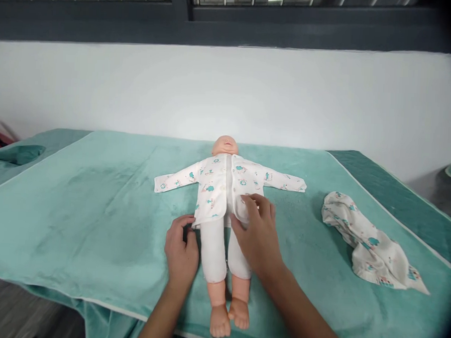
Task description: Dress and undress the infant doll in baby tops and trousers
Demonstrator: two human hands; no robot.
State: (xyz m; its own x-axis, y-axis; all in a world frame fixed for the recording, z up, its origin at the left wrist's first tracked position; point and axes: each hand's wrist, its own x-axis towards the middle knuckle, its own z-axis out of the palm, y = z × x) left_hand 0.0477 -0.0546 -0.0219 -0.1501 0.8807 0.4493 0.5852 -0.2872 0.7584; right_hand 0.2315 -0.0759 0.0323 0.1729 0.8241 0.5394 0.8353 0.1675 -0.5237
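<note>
Printed shirt (212, 188) on a baby doll (226, 146)

The baby doll is lying supine centrally on teal sheeting (96, 208), seemingly for frontal access. Half-curled, the left hand (182, 249) is meeting the left hem (213, 219), the right hand (262, 240) the right panel (244, 176); I cannot tell whether either is pinching.

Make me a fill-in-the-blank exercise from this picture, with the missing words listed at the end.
1. The doll lies with its ____ toward the white wall.
2. The doll's feet are ____, without socks or shoes.
3. Seen from the camera, the crumpled printed cloth lies to the ____ of the doll.
4. The right hand is at the jacket front, nearer the cloth than the ____ hand is.

Missing words: head; bare; right; left.
</note>
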